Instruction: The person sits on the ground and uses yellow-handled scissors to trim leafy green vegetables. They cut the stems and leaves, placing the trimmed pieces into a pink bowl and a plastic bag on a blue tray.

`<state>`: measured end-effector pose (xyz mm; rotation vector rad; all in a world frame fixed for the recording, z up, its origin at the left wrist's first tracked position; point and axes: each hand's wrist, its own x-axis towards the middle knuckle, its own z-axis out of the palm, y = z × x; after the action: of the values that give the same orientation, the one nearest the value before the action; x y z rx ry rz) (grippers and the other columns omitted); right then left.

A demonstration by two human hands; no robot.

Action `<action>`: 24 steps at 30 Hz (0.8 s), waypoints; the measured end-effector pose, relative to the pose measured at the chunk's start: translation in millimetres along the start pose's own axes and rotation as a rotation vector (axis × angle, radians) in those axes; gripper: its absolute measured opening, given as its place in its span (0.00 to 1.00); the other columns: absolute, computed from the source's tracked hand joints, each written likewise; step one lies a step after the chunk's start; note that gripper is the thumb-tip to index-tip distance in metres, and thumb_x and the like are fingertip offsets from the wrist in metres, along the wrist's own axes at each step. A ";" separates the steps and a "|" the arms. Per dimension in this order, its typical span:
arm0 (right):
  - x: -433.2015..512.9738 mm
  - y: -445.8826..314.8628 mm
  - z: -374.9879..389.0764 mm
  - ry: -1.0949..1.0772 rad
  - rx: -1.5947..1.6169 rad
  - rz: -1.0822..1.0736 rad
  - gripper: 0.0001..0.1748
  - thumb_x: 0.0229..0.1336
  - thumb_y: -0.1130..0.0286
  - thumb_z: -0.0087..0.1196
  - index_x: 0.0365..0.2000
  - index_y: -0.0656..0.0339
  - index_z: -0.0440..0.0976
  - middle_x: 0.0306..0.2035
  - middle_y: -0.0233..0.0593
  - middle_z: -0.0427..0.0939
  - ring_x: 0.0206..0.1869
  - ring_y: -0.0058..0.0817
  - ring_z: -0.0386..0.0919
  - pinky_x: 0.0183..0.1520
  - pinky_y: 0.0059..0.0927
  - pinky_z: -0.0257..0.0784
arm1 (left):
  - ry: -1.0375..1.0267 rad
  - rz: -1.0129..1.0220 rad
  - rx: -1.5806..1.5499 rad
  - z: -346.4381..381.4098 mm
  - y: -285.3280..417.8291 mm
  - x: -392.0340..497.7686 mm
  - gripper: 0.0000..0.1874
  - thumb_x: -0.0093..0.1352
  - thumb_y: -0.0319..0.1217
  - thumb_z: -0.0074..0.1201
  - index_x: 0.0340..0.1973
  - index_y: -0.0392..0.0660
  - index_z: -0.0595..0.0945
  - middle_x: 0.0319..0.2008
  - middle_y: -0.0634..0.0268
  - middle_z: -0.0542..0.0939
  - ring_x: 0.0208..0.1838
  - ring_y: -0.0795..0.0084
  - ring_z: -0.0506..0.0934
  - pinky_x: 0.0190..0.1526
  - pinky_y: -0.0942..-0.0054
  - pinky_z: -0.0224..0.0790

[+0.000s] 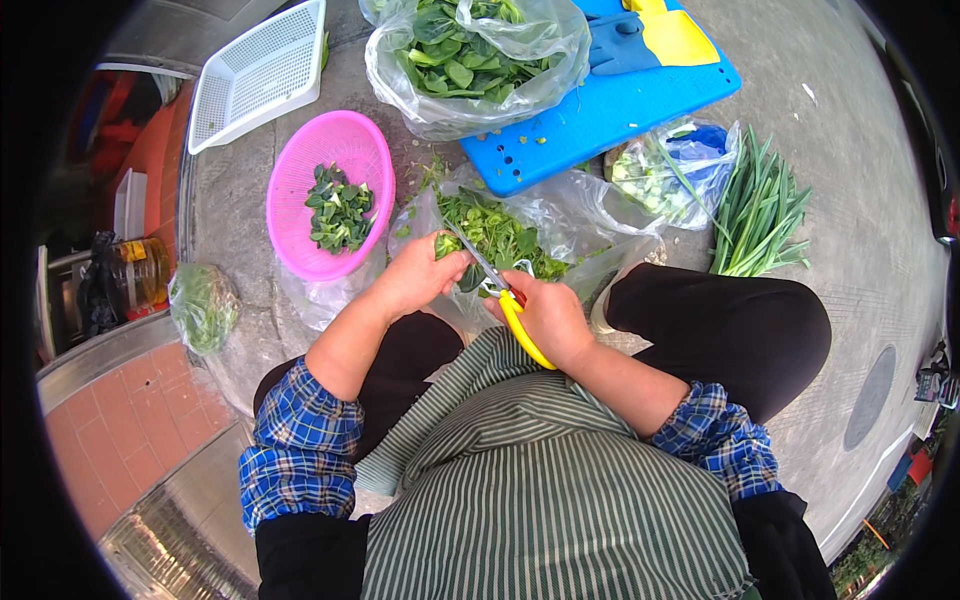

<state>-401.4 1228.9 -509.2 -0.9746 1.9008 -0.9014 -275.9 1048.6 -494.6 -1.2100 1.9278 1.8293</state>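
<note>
My left hand [421,271] grips a small leafy green [448,244], its leaves poking out past the fingers. In my right hand [551,311] is a pair of scissors [523,328] with yellow handles. Their blades point up and left, lying close against the green; whether they touch it I cannot tell. Below both hands, a clear plastic bag [592,199] lies spread on the ground with loose green trimmings [495,225] on it. To the left, a pink plastic colander [289,217] holds a small heap of cut leafy greens [339,208].
A large clear bag [480,120] of leafy greens stands ahead, beside a blue board [600,124] bearing blue and yellow rubber gloves [679,37]. Green stalks [757,214] and a bag of chopped vegetables [652,176] lie right. A white basket [255,71] and bagged greens [202,307] are left.
</note>
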 end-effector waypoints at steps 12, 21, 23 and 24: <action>12.1 5.3 11.6 -0.049 0.555 0.209 0.21 0.58 0.63 0.64 0.48 0.63 0.76 0.22 0.34 0.76 0.23 0.19 0.70 0.30 0.27 0.70 | 0.069 0.007 -0.029 -85.4 30.7 -18.8 0.10 0.70 0.34 0.58 0.41 0.42 0.81 0.25 0.73 0.75 0.25 0.82 0.70 0.30 0.80 0.66; 22.6 -11.3 -11.7 0.086 0.915 -0.083 0.38 0.58 0.82 0.58 0.67 0.55 0.58 0.50 0.38 0.74 0.45 0.21 0.73 0.49 0.23 0.71 | -0.282 0.033 -0.077 -9.4 45.1 -26.2 0.09 0.70 0.33 0.58 0.44 0.44 0.81 0.29 0.73 0.78 0.28 0.83 0.72 0.30 0.81 0.66; 20.9 -18.2 -13.4 0.004 1.003 -0.041 0.39 0.57 0.85 0.56 0.67 0.55 0.57 0.50 0.38 0.75 0.44 0.21 0.74 0.48 0.23 0.71 | -0.301 0.030 -0.082 -6.5 46.3 -26.6 0.08 0.70 0.31 0.57 0.43 0.42 0.80 0.29 0.70 0.77 0.27 0.81 0.73 0.31 0.80 0.68; 20.4 -20.4 -14.8 -0.049 1.030 -0.029 0.40 0.56 0.85 0.56 0.68 0.55 0.57 0.49 0.38 0.75 0.43 0.21 0.74 0.47 0.23 0.71 | -0.315 0.030 -0.081 -5.7 46.0 -26.5 0.08 0.70 0.31 0.57 0.42 0.42 0.80 0.29 0.70 0.77 0.27 0.81 0.73 0.31 0.80 0.68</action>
<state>-416.2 1205.5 -492.3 -0.3708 1.0972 -1.6012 -288.2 1048.8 -442.7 -0.8540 1.7211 1.9909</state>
